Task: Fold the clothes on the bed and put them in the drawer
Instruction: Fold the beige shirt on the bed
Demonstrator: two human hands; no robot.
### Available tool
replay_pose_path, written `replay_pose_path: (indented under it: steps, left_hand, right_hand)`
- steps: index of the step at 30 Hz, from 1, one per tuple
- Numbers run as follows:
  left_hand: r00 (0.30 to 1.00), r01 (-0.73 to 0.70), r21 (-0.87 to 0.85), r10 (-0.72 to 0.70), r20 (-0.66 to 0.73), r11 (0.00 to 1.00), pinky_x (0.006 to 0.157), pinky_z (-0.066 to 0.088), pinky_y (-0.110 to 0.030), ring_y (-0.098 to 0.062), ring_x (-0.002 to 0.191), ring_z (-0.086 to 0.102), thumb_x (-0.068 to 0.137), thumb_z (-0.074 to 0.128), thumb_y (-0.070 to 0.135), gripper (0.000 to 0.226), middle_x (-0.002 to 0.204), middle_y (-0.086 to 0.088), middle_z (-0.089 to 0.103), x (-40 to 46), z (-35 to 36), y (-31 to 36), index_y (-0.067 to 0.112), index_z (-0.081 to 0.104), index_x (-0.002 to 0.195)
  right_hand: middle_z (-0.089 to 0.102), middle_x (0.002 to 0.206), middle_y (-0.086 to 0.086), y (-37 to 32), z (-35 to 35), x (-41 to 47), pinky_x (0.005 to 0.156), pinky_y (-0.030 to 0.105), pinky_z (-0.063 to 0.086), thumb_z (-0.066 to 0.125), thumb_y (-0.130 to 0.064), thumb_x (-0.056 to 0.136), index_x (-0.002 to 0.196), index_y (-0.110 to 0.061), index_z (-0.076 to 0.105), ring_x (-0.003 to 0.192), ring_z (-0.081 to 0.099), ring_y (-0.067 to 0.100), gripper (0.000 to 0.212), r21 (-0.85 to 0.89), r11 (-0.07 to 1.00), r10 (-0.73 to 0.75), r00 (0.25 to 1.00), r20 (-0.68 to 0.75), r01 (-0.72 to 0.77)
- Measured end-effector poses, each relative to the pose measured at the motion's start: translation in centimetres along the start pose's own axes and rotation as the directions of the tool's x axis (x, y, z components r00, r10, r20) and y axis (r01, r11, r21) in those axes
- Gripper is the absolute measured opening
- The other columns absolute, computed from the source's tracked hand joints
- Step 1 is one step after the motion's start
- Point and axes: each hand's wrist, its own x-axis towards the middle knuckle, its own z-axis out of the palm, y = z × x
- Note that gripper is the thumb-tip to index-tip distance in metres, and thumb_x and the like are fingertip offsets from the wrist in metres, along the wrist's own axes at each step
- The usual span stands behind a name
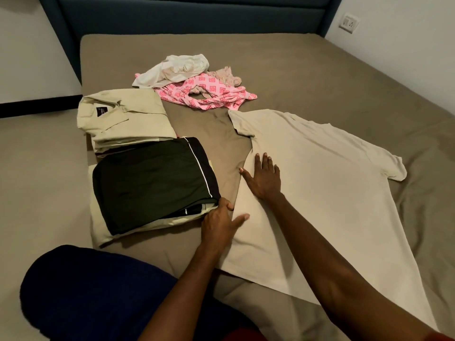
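Here the bed, under a taupe fitted sheet, carries everything; largest on it is the beige polo shirt, spread flat toward the right with its left side already turned in to a straight folded edge and its right sleeve out toward the far right; just left of it sit two folded piles, a cream collared shirt with a dark neck label, and nearer the person a dark green garment with white piping stacked on pale cloth; beyond them lie the unfolded ones, a pink patterned garment and a crumpled white garment; no drawer is in view; the right hand lies flat on the polo near the folded edge below the collar, fingers straight and slightly spread, pressing the cloth; the left hand sits at the same edge lower down, right beside the dark pile, thumb out over the beige cloth and fingers curled at the crease, though whether they pinch the fabric I cannot tell; the risk, I judge, is the fold slipping or skewing if one hand lifts early, and the left hand nudging the dark stack, so near it, and toppling its layers
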Motion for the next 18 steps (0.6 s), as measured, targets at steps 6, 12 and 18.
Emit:
replay_pose_path:
  steps: [6,12,18]
  left_hand:
    - [0.976,0.055,-0.095,-0.033,0.213,0.994,0.063,0.053,-0.034,-0.016,0.067,0.064,0.067,0.090,0.054,0.043,0.069,0.005,0.068,-0.6,-0.9,-2.3,0.019,0.065,0.074]
    - [0.957,0.205,-0.367,-0.107,0.270,0.907,0.080,0.058,-0.040,-0.023,0.083,0.070,0.082,0.084,0.032,0.030,0.090,-0.006,0.074,-2.1,-1.6,-3.1,0.012,0.066,0.095]
    - [0.935,0.176,-0.224,-0.092,0.343,0.959,0.057,0.058,-0.029,-0.020,0.075,0.072,0.072,0.092,0.018,0.038,0.085,-0.006,0.073,-3.4,-3.1,-3.0,0.015,0.065,0.098]
  right_hand:
    - [0.011,0.172,0.014,-0.2,1.3,-6.1,0.128,0.047,0.009,0.013,-0.076,0.100,0.164,-0.016,0.017,0.159,0.008,0.029,0.088,0.025,0.999,-0.046,0.997,-0.068,0.048]
    - [0.001,0.173,0.009,-1.6,0.9,-12.8,0.129,0.050,0.001,0.012,-0.080,0.097,0.165,-0.021,0.012,0.160,-0.002,0.024,0.090,0.114,0.993,-0.003,0.999,-0.052,0.009]
    - [-0.010,0.172,0.009,-3.5,2.0,-19.0,0.128,0.051,-0.004,0.002,-0.078,0.098,0.166,-0.019,0.003,0.159,-0.009,0.027,0.090,-0.016,0.999,0.044,0.998,-0.045,-0.045]
